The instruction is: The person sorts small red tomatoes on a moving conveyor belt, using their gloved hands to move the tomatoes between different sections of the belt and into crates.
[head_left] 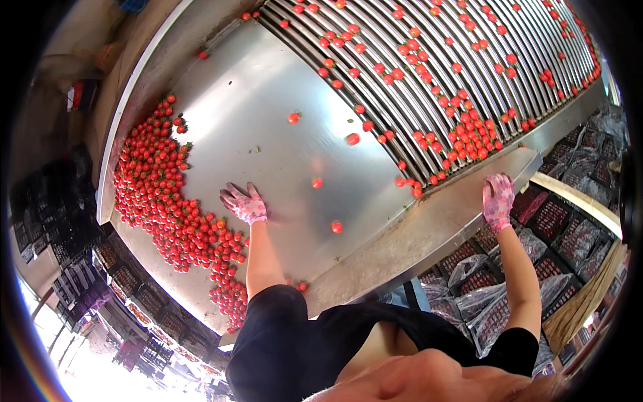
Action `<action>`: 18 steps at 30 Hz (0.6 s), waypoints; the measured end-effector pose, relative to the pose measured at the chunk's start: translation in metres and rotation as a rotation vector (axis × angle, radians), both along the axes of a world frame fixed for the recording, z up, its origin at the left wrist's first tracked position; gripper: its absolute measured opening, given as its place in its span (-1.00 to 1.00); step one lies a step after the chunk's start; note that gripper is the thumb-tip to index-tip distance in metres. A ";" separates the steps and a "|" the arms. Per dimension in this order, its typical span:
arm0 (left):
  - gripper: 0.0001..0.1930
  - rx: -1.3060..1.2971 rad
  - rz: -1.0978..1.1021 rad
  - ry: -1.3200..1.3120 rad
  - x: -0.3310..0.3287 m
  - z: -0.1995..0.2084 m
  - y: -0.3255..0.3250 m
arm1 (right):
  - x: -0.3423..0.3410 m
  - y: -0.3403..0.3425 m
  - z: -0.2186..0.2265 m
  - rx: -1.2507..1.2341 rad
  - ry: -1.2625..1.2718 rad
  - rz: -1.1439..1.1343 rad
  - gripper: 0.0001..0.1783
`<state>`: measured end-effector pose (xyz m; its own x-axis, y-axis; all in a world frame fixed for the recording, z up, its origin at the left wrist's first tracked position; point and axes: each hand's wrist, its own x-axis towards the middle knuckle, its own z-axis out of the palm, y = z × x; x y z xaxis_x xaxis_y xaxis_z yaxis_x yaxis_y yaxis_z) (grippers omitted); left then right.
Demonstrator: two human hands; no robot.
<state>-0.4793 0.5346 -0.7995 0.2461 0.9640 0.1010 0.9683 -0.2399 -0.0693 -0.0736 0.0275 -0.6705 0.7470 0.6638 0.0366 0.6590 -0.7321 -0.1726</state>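
Note:
Small red tomatoes (157,181) lie heaped along the left and lower left of a shiny metal tray (221,87). My left hand (245,204), in a pink patterned glove, is over the tray just right of this heap, fingers spread and holding nothing. A few single tomatoes (337,227) are scattered on the bare metal to its right. My right hand (497,201), gloved alike, rests at the metal side rail (429,221) near its right end; how its fingers curl there is partly hidden.
A roller conveyor (429,67) carrying scattered tomatoes, with a dense cluster near its front edge, adjoins the tray. Dark crates (479,278) of tomatoes, partly under clear plastic, stand at the right beyond the rail. More stacked crates (124,281) line the lower left.

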 end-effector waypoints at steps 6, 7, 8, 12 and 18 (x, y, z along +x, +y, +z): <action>-0.44 0.033 -0.270 -0.096 0.132 -0.022 0.016 | -0.004 0.007 0.006 0.009 0.008 -0.017 -0.85; -0.44 0.106 -0.415 -0.022 0.166 -0.029 0.008 | -0.003 0.009 0.010 0.011 0.025 -0.018 -0.85; -0.41 -0.130 -0.252 -0.360 0.206 -0.038 -0.003 | -0.005 0.009 0.012 0.011 0.045 -0.021 -0.84; -0.26 -0.586 -0.589 -0.902 0.323 -0.057 -0.073 | 0.000 0.019 0.006 0.030 0.049 0.022 -0.81; -0.44 -0.868 -1.825 -0.705 0.399 -0.002 -0.287 | 0.002 0.007 0.016 -0.005 0.053 -0.011 -0.80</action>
